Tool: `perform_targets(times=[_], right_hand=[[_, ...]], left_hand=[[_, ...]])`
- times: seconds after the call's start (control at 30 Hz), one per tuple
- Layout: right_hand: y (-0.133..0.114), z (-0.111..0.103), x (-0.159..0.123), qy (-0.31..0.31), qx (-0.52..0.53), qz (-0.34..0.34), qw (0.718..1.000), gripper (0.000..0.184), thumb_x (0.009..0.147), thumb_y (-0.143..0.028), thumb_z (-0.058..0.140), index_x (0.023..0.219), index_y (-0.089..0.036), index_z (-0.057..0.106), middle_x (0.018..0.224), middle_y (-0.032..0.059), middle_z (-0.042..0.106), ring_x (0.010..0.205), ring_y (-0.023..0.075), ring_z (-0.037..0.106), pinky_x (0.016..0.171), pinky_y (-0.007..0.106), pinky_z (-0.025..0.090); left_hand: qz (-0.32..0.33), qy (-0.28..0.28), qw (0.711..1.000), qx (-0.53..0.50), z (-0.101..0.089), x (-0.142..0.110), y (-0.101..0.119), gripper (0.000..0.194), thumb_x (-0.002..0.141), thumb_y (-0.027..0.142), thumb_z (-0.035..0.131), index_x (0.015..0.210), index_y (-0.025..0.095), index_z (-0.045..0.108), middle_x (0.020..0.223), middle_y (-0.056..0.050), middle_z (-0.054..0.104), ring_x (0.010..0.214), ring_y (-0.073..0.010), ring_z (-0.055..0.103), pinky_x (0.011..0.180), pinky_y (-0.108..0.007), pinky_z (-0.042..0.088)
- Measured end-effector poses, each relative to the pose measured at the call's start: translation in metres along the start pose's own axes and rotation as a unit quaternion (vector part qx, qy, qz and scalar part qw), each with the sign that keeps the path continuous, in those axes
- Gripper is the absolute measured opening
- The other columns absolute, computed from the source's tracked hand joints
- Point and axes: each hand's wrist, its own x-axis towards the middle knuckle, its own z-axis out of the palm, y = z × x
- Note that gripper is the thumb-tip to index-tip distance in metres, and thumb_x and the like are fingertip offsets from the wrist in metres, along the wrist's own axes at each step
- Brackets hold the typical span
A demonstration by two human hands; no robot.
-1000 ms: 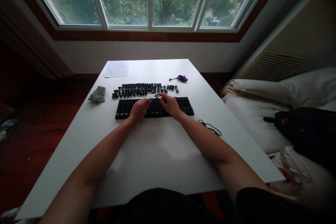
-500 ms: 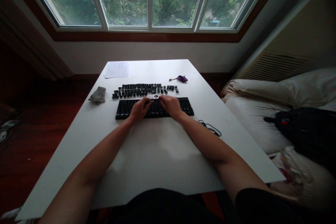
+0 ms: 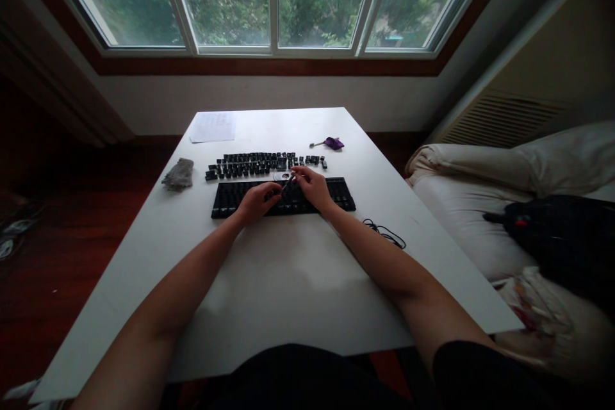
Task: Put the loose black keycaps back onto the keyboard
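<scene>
A black keyboard (image 3: pixel 223 200) lies across the white table in front of me, and both hands are over its middle. My right hand (image 3: pixel 311 186) is closed in a pinch on a thin stick-like tool (image 3: pixel 287 184), which slants down to the left; its exact kind is too small to make out. Close to the tool's lower end, my left hand (image 3: pixel 258 200) rests over the keys with thumb and fingers drawn together. What those fingers hold, if anything, is hidden. Just beyond the keyboard, rows of loose black keycaps (image 3: pixel 245 169) and a small round whitish dish (image 3: pixel 279 176) sit on the table.
A crumpled grey cloth (image 3: pixel 179 175) lies left of the keycaps. Printed paper (image 3: pixel 213 127) is at the far left corner. Farther back rests a small brush (image 3: pixel 316 145) beside a purple item (image 3: pixel 334 143). A black cable (image 3: pixel 384 232) coils at right.
My right hand has lifted slightly, bringing the thin tool into clearer view at a steeper slant. My left hand has shifted a little right and its fingers have turned toward the tool's lower end.
</scene>
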Motion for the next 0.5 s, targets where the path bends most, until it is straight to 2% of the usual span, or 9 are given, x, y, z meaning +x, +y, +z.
perform_targets(times=[0.13,0.23,0.37,0.5], right_hand=[[0.004,0.005,0.004,-0.006,0.151,0.04,0.988,0.029,0.088,-0.042,0.058,0.107,-0.022,0.065,0.098,0.0047,0.073,0.078,0.0173,0.068,0.066,0.029,0.053],[0.001,0.006,0.004,0.008,0.236,0.065,0.969,0.03,0.082,-0.046,0.065,0.099,-0.024,0.055,0.096,0.003,0.072,0.074,0.0157,0.068,0.058,0.025,0.052],[-0.007,0.004,0.004,0.012,0.287,0.113,0.951,0.043,0.077,-0.052,0.069,0.099,-0.026,0.043,0.092,0.0008,0.071,0.07,0.0147,0.068,0.054,0.022,0.049],[-0.009,0.003,0.003,-0.054,0.286,0.135,0.947,0.05,0.076,-0.054,0.07,0.109,-0.024,0.049,0.089,0.0016,0.071,0.065,0.015,0.068,0.051,0.022,0.046]], left_hand=[[0.006,-0.03,1.0,0.001,0.0,0.0,0.0,0.025,0.09,0.027,0.06,0.114,0.022,0.067,0.102,-0.004,0.072,0.083,-0.0164,0.065,0.076,-0.027,0.05],[0.006,-0.037,0.999,0.004,-0.001,0.0,0.001,0.025,0.09,0.026,0.059,0.114,0.022,0.067,0.102,-0.004,0.072,0.082,-0.0161,0.065,0.075,-0.027,0.05],[0.006,-0.038,0.999,0.027,-0.002,-0.001,0.003,0.024,0.089,0.026,0.062,0.112,0.023,0.067,0.103,-0.004,0.072,0.082,-0.0167,0.066,0.075,-0.028,0.05],[0.017,-0.034,0.997,0.067,-0.001,-0.001,0.005,0.023,0.088,0.028,0.065,0.11,0.025,0.067,0.102,-0.004,0.072,0.084,-0.018,0.066,0.079,-0.031,0.05]])
